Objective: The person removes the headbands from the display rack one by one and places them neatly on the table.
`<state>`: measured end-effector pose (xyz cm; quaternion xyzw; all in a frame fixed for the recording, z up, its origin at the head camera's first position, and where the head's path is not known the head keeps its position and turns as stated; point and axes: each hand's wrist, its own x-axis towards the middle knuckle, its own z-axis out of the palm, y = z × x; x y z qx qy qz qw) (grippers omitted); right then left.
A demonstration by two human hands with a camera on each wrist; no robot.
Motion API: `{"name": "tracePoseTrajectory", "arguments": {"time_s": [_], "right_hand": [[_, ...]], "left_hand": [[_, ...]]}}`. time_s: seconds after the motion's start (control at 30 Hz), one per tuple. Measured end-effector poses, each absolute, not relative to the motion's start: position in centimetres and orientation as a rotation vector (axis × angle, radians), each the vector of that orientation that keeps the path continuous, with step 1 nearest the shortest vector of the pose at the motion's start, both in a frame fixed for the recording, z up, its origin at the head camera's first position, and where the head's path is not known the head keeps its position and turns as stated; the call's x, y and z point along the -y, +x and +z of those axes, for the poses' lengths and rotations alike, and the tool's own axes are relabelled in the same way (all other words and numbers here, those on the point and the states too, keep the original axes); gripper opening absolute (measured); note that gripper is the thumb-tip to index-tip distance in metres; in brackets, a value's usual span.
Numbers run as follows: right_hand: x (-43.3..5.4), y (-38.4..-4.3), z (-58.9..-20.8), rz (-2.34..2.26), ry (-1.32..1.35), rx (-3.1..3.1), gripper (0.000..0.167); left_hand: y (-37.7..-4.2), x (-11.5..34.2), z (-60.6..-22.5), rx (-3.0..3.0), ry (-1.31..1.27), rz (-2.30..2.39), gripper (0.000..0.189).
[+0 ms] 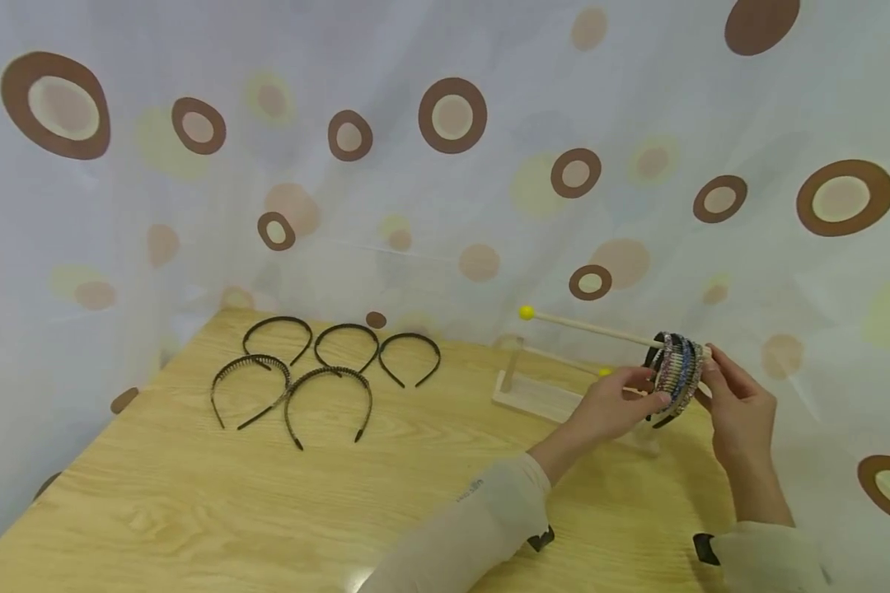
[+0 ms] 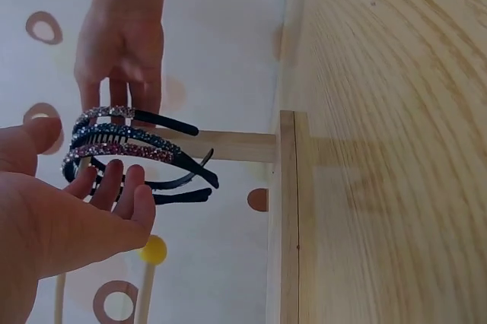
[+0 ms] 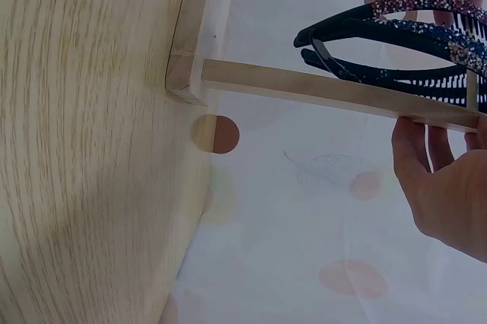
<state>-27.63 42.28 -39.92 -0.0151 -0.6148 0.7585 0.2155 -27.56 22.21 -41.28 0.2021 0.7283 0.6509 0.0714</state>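
Several headbands point(image 1: 680, 375), some covered in pink, blue and silvery glitter, hang together near the right end of a wooden rack's upper rod point(image 1: 589, 327). My left hand point(image 1: 614, 405) holds them from the left, thumb on the front one and fingers tucked in by the toothed inner bands. At the right, my right hand point(image 1: 745, 416) grips the upright post point(image 3: 304, 84) close beside the bands; its fingertips are partly hidden in the head view. Black open ends of the headbands point(image 2: 186, 196) point down toward the rack's base point(image 2: 288, 187) in the left wrist view.
On the left of the wooden table point(image 1: 341, 511) lie loose dark headbands: three plain ones point(image 1: 346, 327) behind and two toothed ones point(image 1: 328, 371) in front. A yellow ball point(image 1: 526, 312) caps the upper rod. A dotted curtain point(image 1: 386, 189) stands right behind the table.
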Motion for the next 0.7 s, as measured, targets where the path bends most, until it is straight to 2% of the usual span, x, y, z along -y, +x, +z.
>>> {"name": "tracePoseTrajectory", "arguments": {"time_s": [0.2, 0.7], "right_hand": [[-42.29, -27.31, -39.90, 2.074, -0.036, 1.728, 0.049], [-41.95, -27.36, -39.74, 2.072, -0.063, 1.726, 0.047]], "left_hand": [[-27.39, -23.24, -41.25, -2.171, 0.605, 1.968, 0.036], [-27.47, -22.62, -41.06, -2.232, 0.684, 2.009, 0.023]]}}
